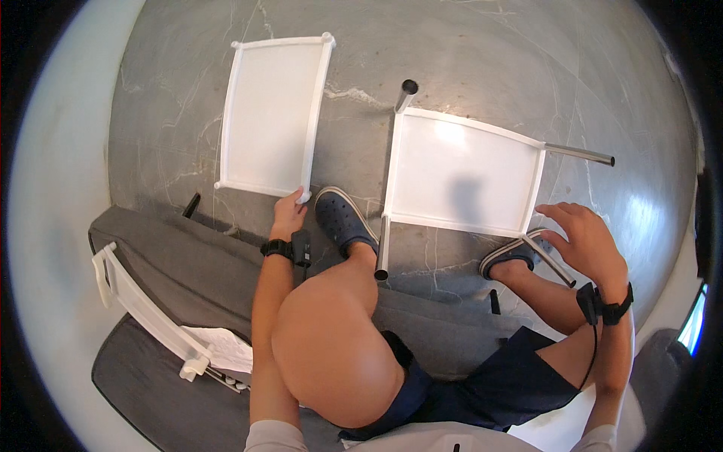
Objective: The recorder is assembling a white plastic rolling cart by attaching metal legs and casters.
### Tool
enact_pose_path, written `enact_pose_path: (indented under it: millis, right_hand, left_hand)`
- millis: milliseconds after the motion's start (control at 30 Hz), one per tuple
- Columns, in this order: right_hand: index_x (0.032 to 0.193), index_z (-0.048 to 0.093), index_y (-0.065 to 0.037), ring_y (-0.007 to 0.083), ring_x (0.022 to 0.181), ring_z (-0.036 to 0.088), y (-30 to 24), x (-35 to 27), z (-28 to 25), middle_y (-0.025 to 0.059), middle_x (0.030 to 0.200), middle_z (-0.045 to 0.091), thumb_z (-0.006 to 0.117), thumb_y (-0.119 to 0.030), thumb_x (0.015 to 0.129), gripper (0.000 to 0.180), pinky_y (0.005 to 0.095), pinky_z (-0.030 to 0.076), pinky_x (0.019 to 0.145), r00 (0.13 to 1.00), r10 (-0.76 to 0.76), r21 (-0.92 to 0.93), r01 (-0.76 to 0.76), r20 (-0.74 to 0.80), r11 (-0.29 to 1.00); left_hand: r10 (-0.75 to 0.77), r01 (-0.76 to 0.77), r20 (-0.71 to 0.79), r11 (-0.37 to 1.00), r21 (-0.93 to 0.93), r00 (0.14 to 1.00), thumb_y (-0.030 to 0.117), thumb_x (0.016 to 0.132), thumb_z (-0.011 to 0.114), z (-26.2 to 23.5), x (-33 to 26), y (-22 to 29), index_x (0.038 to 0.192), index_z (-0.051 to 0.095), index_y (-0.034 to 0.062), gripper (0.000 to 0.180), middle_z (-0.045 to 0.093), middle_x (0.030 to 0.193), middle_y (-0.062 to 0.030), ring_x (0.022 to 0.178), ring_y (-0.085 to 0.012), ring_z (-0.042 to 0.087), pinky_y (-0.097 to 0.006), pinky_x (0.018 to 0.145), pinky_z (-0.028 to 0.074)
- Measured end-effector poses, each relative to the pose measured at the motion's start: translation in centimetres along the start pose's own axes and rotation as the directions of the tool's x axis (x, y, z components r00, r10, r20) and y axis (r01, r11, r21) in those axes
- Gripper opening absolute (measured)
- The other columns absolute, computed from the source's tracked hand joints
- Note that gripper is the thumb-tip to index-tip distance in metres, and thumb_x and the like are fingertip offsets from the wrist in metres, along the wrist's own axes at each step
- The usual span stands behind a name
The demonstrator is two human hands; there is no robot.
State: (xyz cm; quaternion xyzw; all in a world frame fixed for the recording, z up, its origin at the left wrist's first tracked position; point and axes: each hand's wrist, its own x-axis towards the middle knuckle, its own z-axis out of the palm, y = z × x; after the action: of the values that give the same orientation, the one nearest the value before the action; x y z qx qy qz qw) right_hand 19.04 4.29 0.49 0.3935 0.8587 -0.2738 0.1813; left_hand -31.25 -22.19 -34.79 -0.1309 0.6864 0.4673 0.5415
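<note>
A white rectangular shelf panel [273, 113] with raised edges and knobbed corners lies on the floor at the left. My left hand [288, 215] is closed around its near right corner, the fingertips partly hidden. Right of it, a second white shelf panel [459, 169] rests with silver tube legs at its corners: a far left leg [407, 96], a far right leg [580, 154], a near left leg [382, 248] and a near right leg [550, 261]. Open and holding nothing, my right hand [584, 237] hovers beside that near right leg, its fingers slightly curled and apart from the thumb.
A dark grey sofa [188, 248] runs along the near side. On it, at the left, lie another white shelf panel [147, 305] and a paper sheet [222, 348]. My shoes [345, 217] stand on the grey marbled floor [527, 60]. A white wall [68, 151] bounds the left.
</note>
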Motion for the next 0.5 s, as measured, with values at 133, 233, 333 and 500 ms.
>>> enact_pose_path:
  millis: [133, 233, 333, 500]
  right_hand:
    - [0.126, 0.063, -0.007, 0.038, 0.099, 0.065, 0.0, -0.9, -1.4, 0.0179, 0.106, 0.071, 0.067, -0.02, 0.089, 0.039, 0.0478, 0.052, 0.086, 0.999, -0.008, 0.001, 0.008, -0.05, 1.0]
    - [0.128, 0.062, -0.008, 0.038, 0.099, 0.066, 0.0, -1.2, -2.3, 0.0181, 0.105, 0.07, 0.066, -0.022, 0.091, 0.04, 0.0484, 0.052, 0.086, 0.996, -0.049, 0.043, 0.053, -0.077, 0.998]
    - [0.127, 0.063, -0.008, 0.0385, 0.099, 0.066, 2.9, -3.0, -1.8, 0.0184, 0.104, 0.07, 0.066, -0.023, 0.092, 0.039, 0.0491, 0.052, 0.085, 0.988, 0.02, 0.044, -0.013, -0.154, 0.999]
    - [0.128, 0.062, -0.009, 0.0374, 0.102, 0.066, 4.0, -4.1, -3.5, 0.0176, 0.105, 0.07, 0.068, -0.025, 0.092, 0.04, 0.0484, 0.052, 0.086, 0.952, -0.033, 0.144, 0.08, -0.305, 0.986]
  left_hand:
    - [0.068, -0.084, -0.158, 0.992, -0.094, 0.985, 0.027, 0.088, 0.078, 2.8, -3.8, 2.9, 0.116, 0.065, 0.0076, 0.037, 0.061, 0.11, -0.007, 0.103, -0.0196, 0.056, -0.037, 0.094, 0.04]
    - [0.639, -0.581, -0.027, 0.715, 0.389, 0.769, 0.009, 0.086, 0.071, -0.5, -8.1, 6.2, 0.112, 0.062, 0.0007, 0.029, 0.061, 0.101, -0.0072, 0.09, -0.0214, 0.058, -0.036, 0.076, 0.047]
    - [0.681, -0.405, 0.111, 0.29, 0.867, 0.724, -0.018, 0.073, 0.062, 5.7, -14.7, 10.6, 0.113, 0.061, 0.0041, 0.046, 0.063, 0.101, -0.0127, 0.089, -0.0227, 0.063, -0.035, 0.077, 0.052]
    - [0.73, -0.407, 0.371, -0.14, 0.903, 0.573, -0.012, 0.065, 0.066, -2.5, -24.8, 18.9, 0.113, 0.055, 0.0032, 0.052, 0.055, 0.109, -0.0144, 0.092, -0.0255, 0.061, -0.034, 0.069, 0.053]
